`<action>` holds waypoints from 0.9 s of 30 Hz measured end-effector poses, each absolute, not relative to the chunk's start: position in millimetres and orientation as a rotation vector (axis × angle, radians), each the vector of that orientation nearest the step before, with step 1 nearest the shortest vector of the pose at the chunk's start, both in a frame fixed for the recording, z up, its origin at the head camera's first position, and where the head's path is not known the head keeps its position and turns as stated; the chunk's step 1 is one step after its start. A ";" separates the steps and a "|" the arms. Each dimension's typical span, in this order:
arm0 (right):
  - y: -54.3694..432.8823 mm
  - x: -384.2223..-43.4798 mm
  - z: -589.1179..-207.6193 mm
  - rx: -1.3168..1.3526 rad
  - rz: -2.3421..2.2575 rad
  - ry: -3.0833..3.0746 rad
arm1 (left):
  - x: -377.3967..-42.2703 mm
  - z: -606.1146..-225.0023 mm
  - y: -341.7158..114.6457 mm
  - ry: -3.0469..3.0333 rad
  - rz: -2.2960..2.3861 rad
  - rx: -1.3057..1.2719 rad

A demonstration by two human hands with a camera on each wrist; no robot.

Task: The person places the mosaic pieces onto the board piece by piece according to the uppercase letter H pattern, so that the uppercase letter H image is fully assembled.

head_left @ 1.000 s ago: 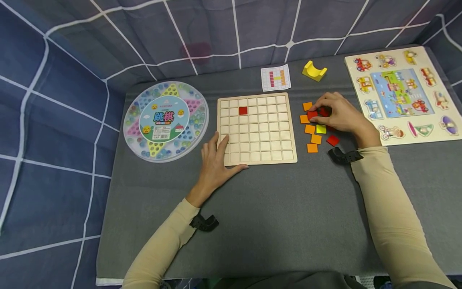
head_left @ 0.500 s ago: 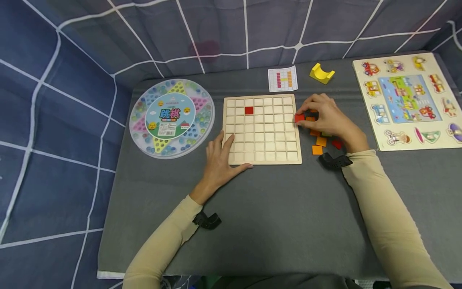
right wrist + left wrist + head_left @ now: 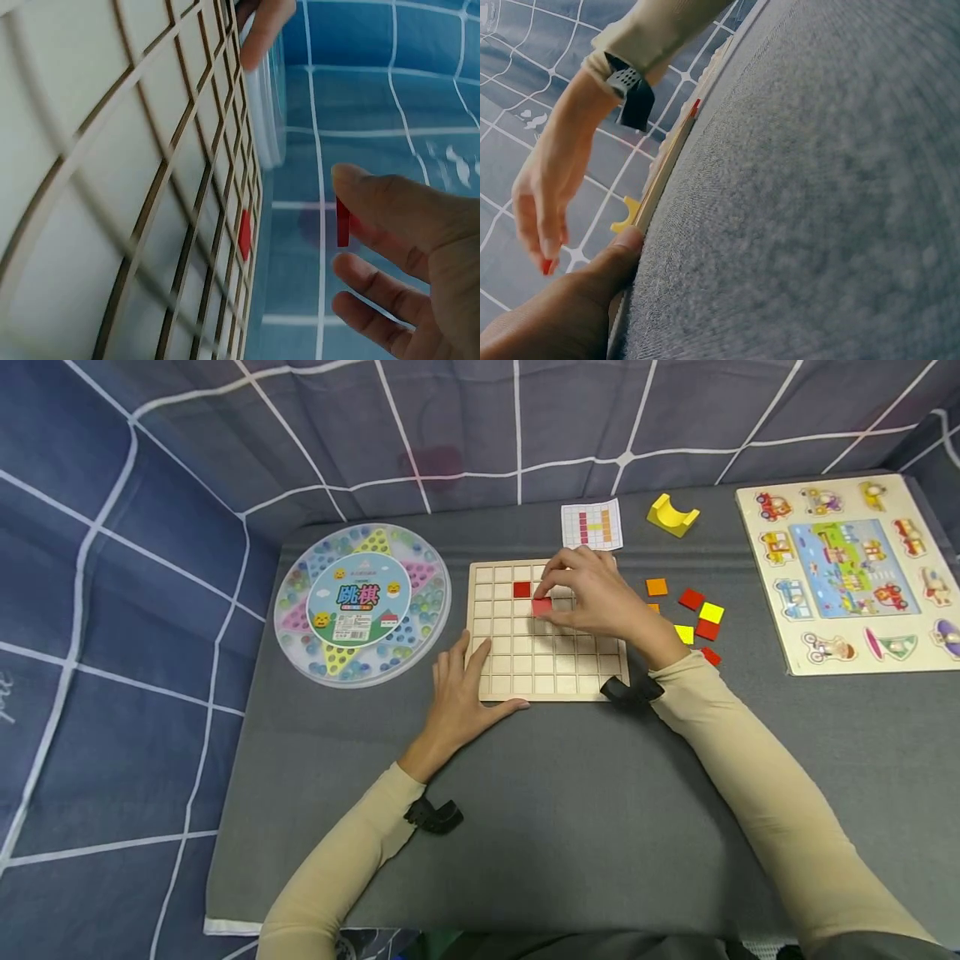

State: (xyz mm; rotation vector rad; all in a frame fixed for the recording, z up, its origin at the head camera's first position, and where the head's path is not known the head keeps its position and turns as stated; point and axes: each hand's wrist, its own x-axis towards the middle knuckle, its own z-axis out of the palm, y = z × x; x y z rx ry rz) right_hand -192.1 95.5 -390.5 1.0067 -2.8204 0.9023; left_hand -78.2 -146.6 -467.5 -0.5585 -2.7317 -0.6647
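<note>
A square wooden grid board [image 3: 525,685] lies on the grey cloth, with one red tile [image 3: 522,590] set in a cell near its far side. Over the board, my right hand [image 3: 596,597] pinches a second red square tile [image 3: 541,607] between thumb and fingers. The right wrist view shows this held tile [image 3: 343,223] edge-on, raised off the grid. My left hand [image 3: 459,702] rests at the board's near left corner, fingers spread over its left edge and thumb along the front edge. Some cells are hidden under my right hand.
Several red, yellow and orange tiles [image 3: 707,628] lie loose right of the board. Behind it are a printed pattern card [image 3: 592,539] and a yellow arched block [image 3: 672,518]. A round Chinese checkers box [image 3: 363,605] stands left, a wooden picture puzzle [image 3: 855,664] far right.
My right hand picked a red tile from the loose pile and carried it left over the grid board. My left hand stays at the board's corner. The head view has shifted slightly.
</note>
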 end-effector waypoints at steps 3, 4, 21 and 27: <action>81.4 -195.8 -388.7 1.040 0.859 -2.857 | -78.5 -467.5 -146.8 -2.711 -0.670 -0.563; 77.4 -196.9 -388.5 1.045 0.847 -2.871 | -78.5 -467.5 -146.9 -2.705 -0.674 -0.564; 67.7 -214.4 -423.5 0.900 0.831 -2.925 | -79.5 -467.8 -146.7 -2.691 -0.622 -0.575; 66.9 -216.3 -427.9 0.916 0.894 -2.918 | -79.5 -467.7 -147.4 -2.700 -0.614 -0.560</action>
